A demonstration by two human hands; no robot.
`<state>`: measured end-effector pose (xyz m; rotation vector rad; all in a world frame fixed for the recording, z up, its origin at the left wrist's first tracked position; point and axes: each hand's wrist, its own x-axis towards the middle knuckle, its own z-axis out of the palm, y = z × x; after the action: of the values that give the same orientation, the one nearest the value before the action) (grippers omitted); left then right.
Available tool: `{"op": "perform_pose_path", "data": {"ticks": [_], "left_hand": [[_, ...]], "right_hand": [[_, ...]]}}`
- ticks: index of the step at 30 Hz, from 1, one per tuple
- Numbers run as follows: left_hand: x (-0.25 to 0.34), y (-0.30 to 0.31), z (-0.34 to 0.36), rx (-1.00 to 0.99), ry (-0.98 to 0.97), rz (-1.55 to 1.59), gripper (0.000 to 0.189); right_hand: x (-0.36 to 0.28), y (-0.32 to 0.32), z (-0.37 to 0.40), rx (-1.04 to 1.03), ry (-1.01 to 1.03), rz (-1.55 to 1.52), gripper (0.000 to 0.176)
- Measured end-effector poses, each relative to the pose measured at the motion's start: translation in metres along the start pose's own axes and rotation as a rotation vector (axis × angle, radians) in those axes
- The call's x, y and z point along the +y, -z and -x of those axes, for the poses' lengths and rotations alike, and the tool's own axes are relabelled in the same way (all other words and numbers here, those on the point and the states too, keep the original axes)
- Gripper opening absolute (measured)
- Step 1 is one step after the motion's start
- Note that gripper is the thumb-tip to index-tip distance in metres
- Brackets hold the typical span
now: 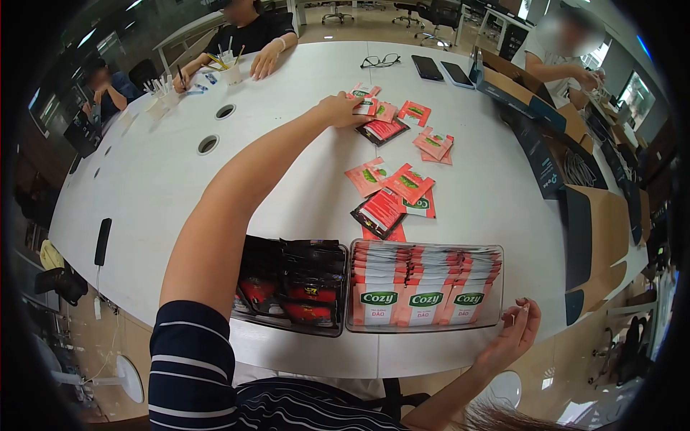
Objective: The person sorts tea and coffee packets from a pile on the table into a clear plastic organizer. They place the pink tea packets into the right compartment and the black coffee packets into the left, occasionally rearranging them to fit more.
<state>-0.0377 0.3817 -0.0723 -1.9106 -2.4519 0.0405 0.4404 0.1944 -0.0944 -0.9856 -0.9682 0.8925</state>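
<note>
My left hand (342,110) stretches far across the table, its fingers closed at the edge of a pink-red tea sachet (366,106). Under and beside it lie more sachets, among them a black-and-red packet (382,131). Nearer to me is another loose heap with a red sachet (409,184) and a second black-and-red packet (380,213). My right hand (512,332) is empty, fingers loosely bent and apart, beside the right corner of a clear bin (501,287). Upright rows of Cozy peach tea sachets (425,300) fill that bin. Left of it, another bin (291,329) holds black-and-red packets (309,291).
Eyeglasses (381,61) and two phones (428,67) lie at the back. Open cardboard boxes (589,237) line the right side. Across the table a person (251,32) sits by a cup of sticks (231,73); another person (560,57) handles something at the right.
</note>
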Motion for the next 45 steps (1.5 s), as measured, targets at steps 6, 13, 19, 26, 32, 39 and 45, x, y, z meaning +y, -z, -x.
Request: {"op": "perform_pose_path", "data": {"ticks": [6,13,19,26,32,39,45], "left_hand": [[-0.021,0.01,0.008,0.051,-0.321,-0.012,0.054],[-0.017,0.024,0.042,-0.008,-0.412,0.08,0.053],[-0.016,0.033,0.069,0.012,-0.553,0.039,0.055],[-0.014,0.037,0.099,-0.005,-0.592,-0.076,0.06],[-0.005,0.039,0.124,0.016,-0.538,-0.128,0.055],[-0.028,0.047,0.124,0.0,-0.443,0.396,0.052],[-0.058,0.062,0.147,-0.059,-0.166,0.895,0.029]], "right_hand": [[0.0,0.001,0.0,-0.019,-0.003,-0.009,0.018],[0.001,0.002,0.0,-0.06,-0.003,0.0,0.017],[-0.003,-0.005,0.002,-0.027,-0.001,-0.006,0.015],[-0.004,-0.004,0.003,-0.048,-0.002,-0.019,0.015],[-0.004,-0.004,0.004,-0.079,-0.005,-0.031,0.014],[-0.001,-0.002,0.002,-0.094,-0.016,-0.005,0.013],[0.001,-0.002,0.0,-0.102,-0.016,-0.01,0.014]]}}
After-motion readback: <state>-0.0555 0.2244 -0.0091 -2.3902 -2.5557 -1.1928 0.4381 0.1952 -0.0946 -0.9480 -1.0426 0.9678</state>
